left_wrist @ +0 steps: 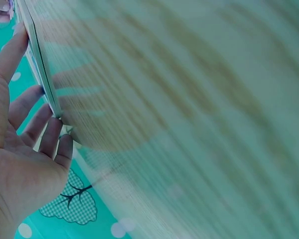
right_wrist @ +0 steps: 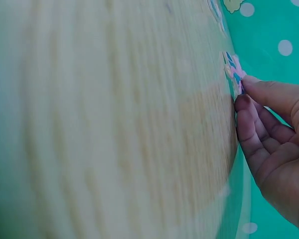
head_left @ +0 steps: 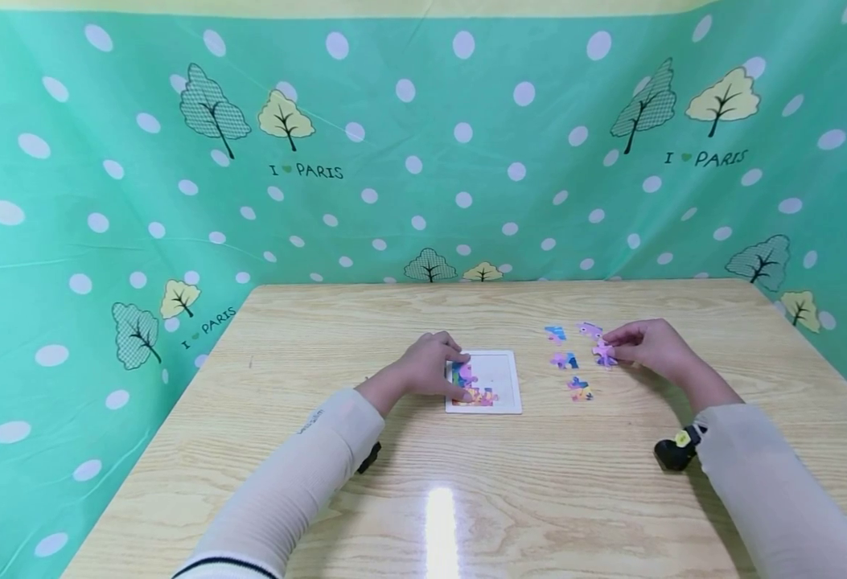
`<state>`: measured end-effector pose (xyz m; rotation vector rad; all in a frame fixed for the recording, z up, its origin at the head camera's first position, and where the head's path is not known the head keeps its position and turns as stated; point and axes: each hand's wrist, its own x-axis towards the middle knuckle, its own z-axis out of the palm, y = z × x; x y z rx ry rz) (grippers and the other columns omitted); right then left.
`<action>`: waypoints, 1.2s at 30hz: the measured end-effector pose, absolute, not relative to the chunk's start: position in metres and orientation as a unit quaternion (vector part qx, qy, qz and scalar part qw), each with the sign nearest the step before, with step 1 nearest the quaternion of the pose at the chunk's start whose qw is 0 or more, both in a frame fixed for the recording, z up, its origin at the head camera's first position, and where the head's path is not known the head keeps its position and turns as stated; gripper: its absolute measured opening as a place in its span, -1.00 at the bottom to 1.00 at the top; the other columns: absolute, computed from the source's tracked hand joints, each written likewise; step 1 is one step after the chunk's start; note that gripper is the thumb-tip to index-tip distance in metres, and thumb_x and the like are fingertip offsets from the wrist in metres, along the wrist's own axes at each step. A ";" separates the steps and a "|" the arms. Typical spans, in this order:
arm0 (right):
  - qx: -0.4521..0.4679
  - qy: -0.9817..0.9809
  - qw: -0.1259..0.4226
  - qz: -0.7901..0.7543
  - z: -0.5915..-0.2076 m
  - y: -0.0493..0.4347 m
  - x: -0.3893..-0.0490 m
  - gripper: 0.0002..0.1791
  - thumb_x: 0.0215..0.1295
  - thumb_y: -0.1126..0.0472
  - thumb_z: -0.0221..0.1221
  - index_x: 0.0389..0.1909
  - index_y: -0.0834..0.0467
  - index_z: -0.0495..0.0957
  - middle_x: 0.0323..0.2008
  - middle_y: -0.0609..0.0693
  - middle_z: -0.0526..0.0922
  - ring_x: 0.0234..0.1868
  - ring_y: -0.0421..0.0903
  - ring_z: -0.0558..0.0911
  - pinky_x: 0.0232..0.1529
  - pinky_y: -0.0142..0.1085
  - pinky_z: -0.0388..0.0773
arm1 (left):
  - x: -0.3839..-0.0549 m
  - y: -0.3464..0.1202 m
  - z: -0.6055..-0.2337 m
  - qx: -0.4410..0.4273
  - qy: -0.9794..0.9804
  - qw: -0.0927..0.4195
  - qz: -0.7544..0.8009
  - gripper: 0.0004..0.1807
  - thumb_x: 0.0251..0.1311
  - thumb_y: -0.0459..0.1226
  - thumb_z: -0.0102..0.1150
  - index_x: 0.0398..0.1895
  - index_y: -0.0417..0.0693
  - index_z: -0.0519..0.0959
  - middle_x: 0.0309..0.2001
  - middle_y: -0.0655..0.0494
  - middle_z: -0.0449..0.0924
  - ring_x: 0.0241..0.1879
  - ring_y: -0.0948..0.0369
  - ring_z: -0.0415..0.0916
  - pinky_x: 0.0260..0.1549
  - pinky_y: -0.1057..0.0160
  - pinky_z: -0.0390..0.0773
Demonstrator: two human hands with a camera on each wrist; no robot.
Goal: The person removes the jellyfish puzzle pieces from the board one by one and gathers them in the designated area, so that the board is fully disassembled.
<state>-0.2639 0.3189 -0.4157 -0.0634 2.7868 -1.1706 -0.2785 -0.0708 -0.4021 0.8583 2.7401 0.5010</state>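
A white square puzzle tray [head_left: 511, 384] lies on the table, with joined puzzle pieces [head_left: 481, 397] along its left and lower sides. My left hand [head_left: 429, 366] rests over the tray's left edge, thumb by the lower pieces and fingers toward the far corner. In the left wrist view, the fingertips [left_wrist: 51, 123] are right at the tray's edge. To the right of the tray, my right hand [head_left: 651, 350] pinches a pink-purple puzzle piece [head_left: 601, 354] between thumb and fingers, low over the table. Part of that piece is hidden behind the fingertips.
Between tray and right hand lie several loose pieces: a blue one [head_left: 556, 333], a purple-blue one [head_left: 565, 361] and a yellow-blue one [head_left: 579, 389]. Another pink piece [head_left: 590, 330] is just beyond the right fingertips. A green dotted cloth [head_left: 423, 161] hangs behind the wooden table [head_left: 524, 498].
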 end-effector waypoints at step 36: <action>-0.065 0.863 -0.038 -0.499 -0.387 0.294 -0.227 -0.61 0.28 0.17 0.30 0.03 0.33 0.58 -0.08 0.07 0.65 -0.20 -0.23 0.59 -0.22 -0.36 0.59 | -0.278 -0.071 -0.403 0.292 0.933 0.112 0.177 -0.23 -0.12 0.10 0.52 0.22 0.05 0.56 0.16 0.10 0.43 0.14 0.10 0.29 0.13 0.20 0.34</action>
